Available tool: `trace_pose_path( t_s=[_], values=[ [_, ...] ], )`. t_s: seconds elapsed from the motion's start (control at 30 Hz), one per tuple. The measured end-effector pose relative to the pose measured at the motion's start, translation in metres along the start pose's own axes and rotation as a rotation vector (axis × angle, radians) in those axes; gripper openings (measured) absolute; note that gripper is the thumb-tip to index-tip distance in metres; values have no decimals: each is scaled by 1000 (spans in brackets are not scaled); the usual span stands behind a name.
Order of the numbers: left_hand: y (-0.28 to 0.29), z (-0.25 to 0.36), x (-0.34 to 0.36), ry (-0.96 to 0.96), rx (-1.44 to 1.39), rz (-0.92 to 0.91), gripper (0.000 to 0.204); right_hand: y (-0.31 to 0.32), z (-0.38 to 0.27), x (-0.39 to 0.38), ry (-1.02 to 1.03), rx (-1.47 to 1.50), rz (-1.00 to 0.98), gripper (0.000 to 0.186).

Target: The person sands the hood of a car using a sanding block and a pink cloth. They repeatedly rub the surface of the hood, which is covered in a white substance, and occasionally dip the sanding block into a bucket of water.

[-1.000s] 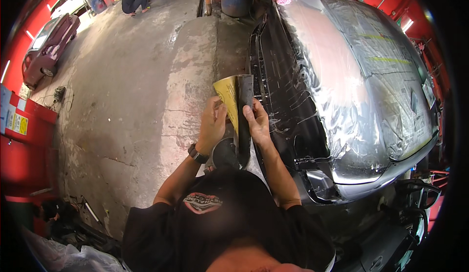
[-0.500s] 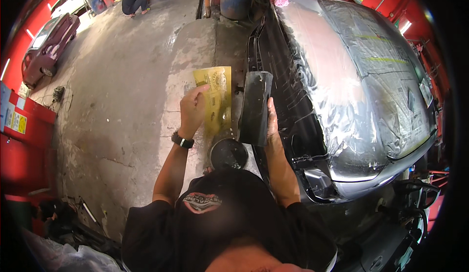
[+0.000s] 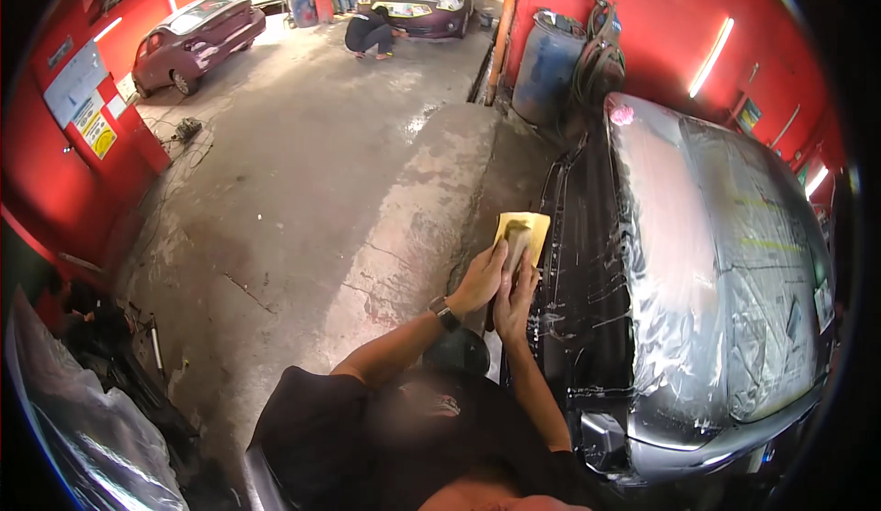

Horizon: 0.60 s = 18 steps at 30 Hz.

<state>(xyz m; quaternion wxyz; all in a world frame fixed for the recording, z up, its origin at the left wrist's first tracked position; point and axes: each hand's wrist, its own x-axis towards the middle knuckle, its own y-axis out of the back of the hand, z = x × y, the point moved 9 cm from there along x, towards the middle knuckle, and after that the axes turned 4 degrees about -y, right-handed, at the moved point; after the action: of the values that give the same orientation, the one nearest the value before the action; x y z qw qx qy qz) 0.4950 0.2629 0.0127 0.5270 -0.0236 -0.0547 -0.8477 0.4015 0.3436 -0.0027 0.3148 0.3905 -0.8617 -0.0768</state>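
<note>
My left hand (image 3: 482, 277) and my right hand (image 3: 517, 302) are close together in front of me, fingers closed on a yellow sheet of abrasive paper (image 3: 537, 231) and a long sanding block that it lies over. The block is mostly hidden by my fingers and the sheet. Beneath my hands is a dark round bucket (image 3: 456, 357). Just right of my hands is the car body (image 3: 668, 236), with black trim, pale pinkish filler and plastic-covered glass.
A co-worker (image 3: 367, 32) crouches by a car front (image 3: 413, 6) at the back. A purple car (image 3: 197, 48) stands left. A blue drum (image 3: 541, 75) and hoses stand by the red wall (image 3: 642, 34). Cables (image 3: 188, 130) and dark parts (image 3: 119, 346) lie on the left.
My view has swung round, shifting the scene down and right. The sheet and block, apart half a second ago, are together now, and my left hand has moved in beside my right.
</note>
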Motion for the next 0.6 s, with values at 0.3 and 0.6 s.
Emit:
trace_pose_path(
  t_s=[0.3,0.6],
  values=[
    [16,-55,31,188,-540,-47,58,20,68,16,-445,488,-8,51],
    [46,-62,51,233,-707,-193,59,33,98,18,-780,806,-160,55]
  ],
)
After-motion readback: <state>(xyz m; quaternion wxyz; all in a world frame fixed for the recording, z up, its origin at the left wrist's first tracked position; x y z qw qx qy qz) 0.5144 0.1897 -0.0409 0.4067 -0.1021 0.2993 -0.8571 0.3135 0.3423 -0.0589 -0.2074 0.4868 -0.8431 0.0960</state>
